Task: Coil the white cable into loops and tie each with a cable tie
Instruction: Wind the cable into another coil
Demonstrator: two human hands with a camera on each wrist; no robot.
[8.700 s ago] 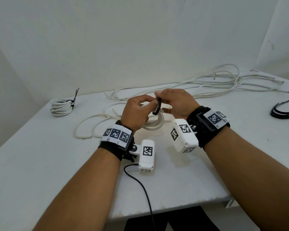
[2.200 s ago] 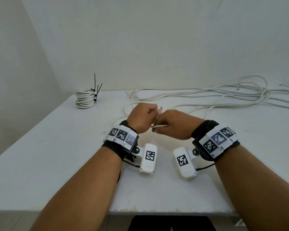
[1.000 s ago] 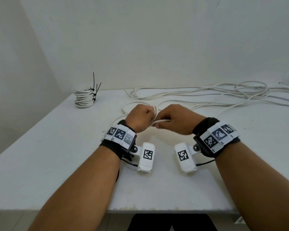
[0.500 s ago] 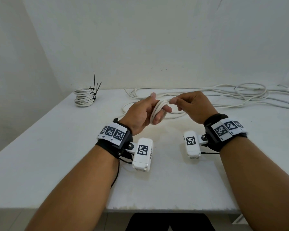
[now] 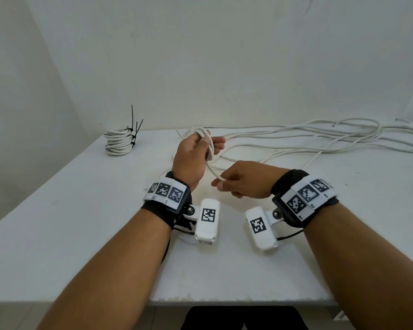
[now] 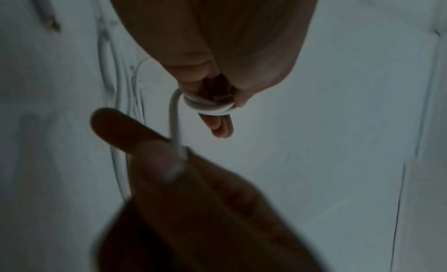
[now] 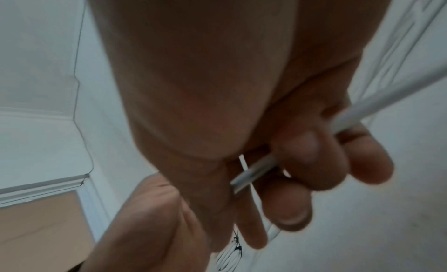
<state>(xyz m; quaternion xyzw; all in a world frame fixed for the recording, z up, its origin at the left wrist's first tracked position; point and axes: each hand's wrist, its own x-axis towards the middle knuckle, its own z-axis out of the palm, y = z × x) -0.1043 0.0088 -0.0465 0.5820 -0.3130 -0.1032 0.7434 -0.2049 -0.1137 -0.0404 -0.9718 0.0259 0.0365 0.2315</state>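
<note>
Left grip (image 5: 193, 155): fingers curled round a few turns of the white cable (image 5: 296, 144), loops wound about the fingers (image 6: 219, 126), hand raised above the desk (image 5: 81, 222); right grip (image 5: 242, 183): fingers curled on a single strand running down from the left hand's loops, held lower and nearer the body; rest of the cable trails loose across the far right of the desk toward the wall; finished coil (image 5: 118, 144) with black cable ties (image 5: 133, 126) sits at the far left corner; desk white, scuffed; walls (image 5: 224, 55) plain white, bare.
</note>
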